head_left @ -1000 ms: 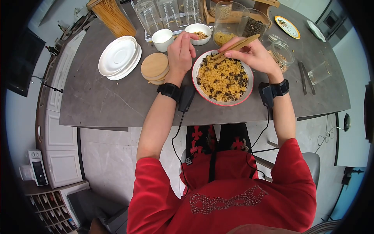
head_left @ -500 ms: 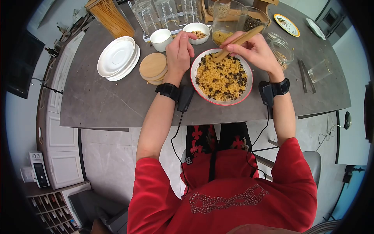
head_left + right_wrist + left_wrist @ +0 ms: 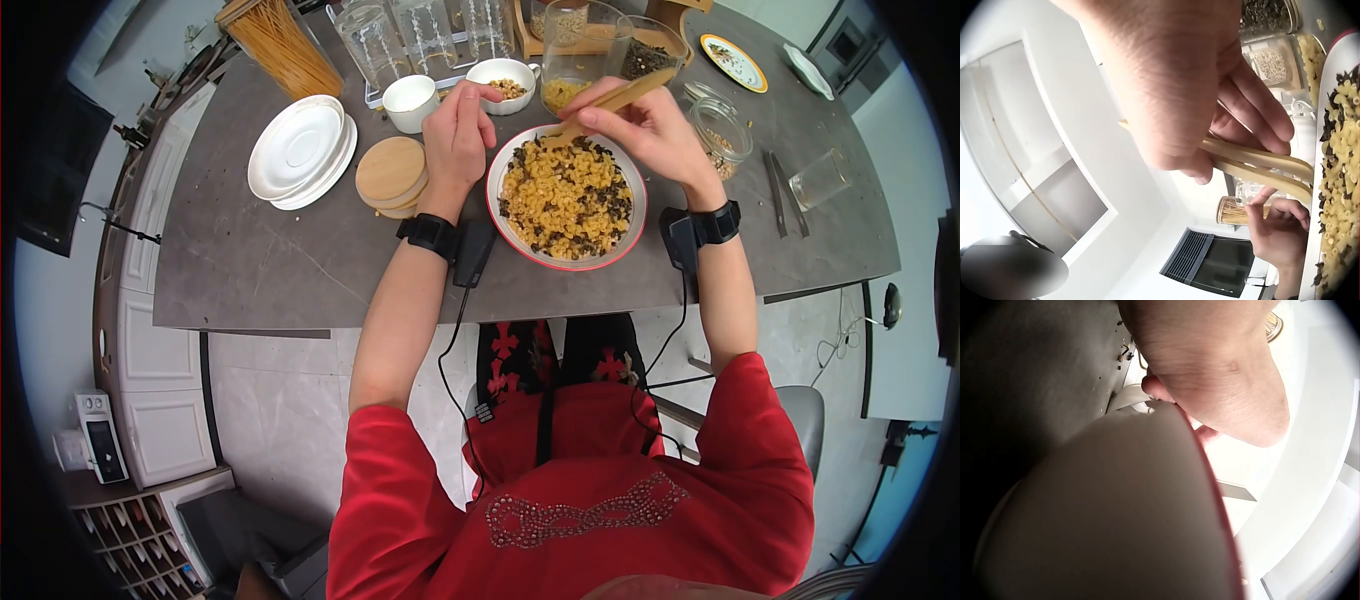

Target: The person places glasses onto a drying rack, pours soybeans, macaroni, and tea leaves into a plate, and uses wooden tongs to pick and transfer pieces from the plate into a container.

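Observation:
In the head view my right hand (image 3: 655,140) grips wooden tongs (image 3: 618,97) over the far side of a red-rimmed white bowl (image 3: 636,208). The bowl holds short yellow pasta (image 3: 565,200) mixed with dark bits. Both tong arms show in the right wrist view, their tips (image 3: 1300,187) close together at the bowl's edge. My left hand (image 3: 458,140) holds nothing; its fingers are loosely bent beside the bowl's left rim. Just beyond it stand a white cup (image 3: 408,112) and a handled white cup (image 3: 485,74) of mixed grains.
Wooden coasters (image 3: 391,168) and stacked white plates (image 3: 297,150) lie left. Upturned glasses (image 3: 425,40) and a spaghetti jar (image 3: 282,50) stand behind. On the right are a glass jar (image 3: 722,140), metal tweezers (image 3: 785,195) and a drinking glass (image 3: 820,182).
The tong arms, spread apart a second ago, have come together, and the tips remain at the bowl's far side. The left hand has barely moved.

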Motion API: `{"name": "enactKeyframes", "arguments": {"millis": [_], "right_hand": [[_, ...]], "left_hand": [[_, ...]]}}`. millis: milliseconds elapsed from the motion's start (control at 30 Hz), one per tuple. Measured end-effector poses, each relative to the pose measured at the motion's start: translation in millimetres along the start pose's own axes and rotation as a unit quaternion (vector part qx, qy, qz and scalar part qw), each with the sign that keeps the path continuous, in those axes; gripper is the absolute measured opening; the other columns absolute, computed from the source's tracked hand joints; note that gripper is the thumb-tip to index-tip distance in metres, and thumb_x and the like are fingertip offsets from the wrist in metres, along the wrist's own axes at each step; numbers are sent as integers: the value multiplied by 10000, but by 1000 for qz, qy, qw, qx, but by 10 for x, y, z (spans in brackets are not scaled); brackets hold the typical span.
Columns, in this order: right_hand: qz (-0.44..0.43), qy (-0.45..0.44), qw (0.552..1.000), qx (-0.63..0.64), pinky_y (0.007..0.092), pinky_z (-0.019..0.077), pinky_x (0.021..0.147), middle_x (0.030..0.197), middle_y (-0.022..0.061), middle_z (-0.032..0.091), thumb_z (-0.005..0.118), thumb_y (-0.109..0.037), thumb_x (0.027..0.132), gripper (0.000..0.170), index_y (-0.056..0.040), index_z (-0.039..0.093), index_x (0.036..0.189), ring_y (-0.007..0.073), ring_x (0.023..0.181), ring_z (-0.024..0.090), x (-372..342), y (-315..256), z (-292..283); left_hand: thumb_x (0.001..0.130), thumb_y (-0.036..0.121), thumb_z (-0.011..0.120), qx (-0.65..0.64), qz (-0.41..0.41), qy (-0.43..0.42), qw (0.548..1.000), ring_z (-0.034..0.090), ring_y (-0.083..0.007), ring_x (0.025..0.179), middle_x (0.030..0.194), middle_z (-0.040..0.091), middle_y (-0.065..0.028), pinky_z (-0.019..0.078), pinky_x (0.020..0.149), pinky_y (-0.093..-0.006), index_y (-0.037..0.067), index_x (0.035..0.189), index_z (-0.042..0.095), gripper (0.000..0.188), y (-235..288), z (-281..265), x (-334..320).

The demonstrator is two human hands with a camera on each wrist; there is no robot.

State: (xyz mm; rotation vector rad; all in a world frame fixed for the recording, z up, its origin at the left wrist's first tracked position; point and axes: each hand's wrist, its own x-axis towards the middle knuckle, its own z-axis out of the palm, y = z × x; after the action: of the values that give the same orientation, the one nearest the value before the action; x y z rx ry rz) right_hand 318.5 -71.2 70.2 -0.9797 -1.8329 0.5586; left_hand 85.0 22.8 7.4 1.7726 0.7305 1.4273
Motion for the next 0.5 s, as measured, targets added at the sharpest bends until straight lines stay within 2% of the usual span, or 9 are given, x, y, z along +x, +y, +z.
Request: {"name": "enactKeyframes", "arguments": {"millis": [33,100,133,200,233,300,433,500], "right_hand": [[0,0,1000,0,232,484,627,837,24,743,711,-240,1014,250,7,747,1027,61,670,618,-2,-11,8],[14,-57,995,-75,245,439,576,807,28,731,719,-258,1006,248,-17,766,1038,62,619,575,-13,-56,19],[14,-57,995,-75,245,439,576,807,28,731,719,-258,1006,248,-17,766,1038,62,619,575,-22,-24,-3],[92,-84,985,-122,263,391,534,736,46,699,738,-286,988,263,-29,783,1022,74,566,512,-23,38,-52],[91,-85,985,-122,263,391,534,736,46,699,738,-286,988,263,-29,783,1022,74,566,512,-18,33,-31],[29,-5,999,-29,270,386,521,681,60,673,755,-302,972,273,-32,786,1003,82,547,502,-5,-1,27],[21,-29,996,-85,276,392,521,668,68,673,758,-318,968,292,-32,784,1021,90,540,507,-32,80,22],[82,-68,986,-127,281,397,523,673,79,680,752,-326,970,309,-24,778,1030,105,549,542,-33,90,7]], "left_hand": [[1133,322,388,-9,12,0,1000,427,-25,473,561,561,1,305,464,-202,14,1014,709,460,-7,4,0],[1133,322,389,-8,10,0,1000,429,-25,473,561,562,1,306,465,-202,15,1014,709,459,-14,2,-6],[1133,322,389,-7,9,0,1000,430,-25,473,562,562,2,307,465,-202,15,1014,709,459,-13,2,-7],[1132,321,390,-10,8,-1,1000,430,-25,474,562,561,2,307,465,-202,15,1015,709,458,-12,4,-5],[1132,321,391,-13,7,-1,1000,430,-25,474,562,561,3,307,465,-202,15,1015,709,456,-11,2,-5],[1133,319,392,-10,9,0,1000,429,-25,475,563,561,3,306,466,-202,15,1016,708,454,-5,-2,-5],[1133,318,394,-13,8,-4,1000,433,-25,479,563,559,5,307,468,-201,15,1016,708,452,-19,-1,-2],[1133,318,393,-14,9,-4,1000,437,-25,481,564,560,5,308,469,-201,15,1016,708,452,-33,2,2]]}}
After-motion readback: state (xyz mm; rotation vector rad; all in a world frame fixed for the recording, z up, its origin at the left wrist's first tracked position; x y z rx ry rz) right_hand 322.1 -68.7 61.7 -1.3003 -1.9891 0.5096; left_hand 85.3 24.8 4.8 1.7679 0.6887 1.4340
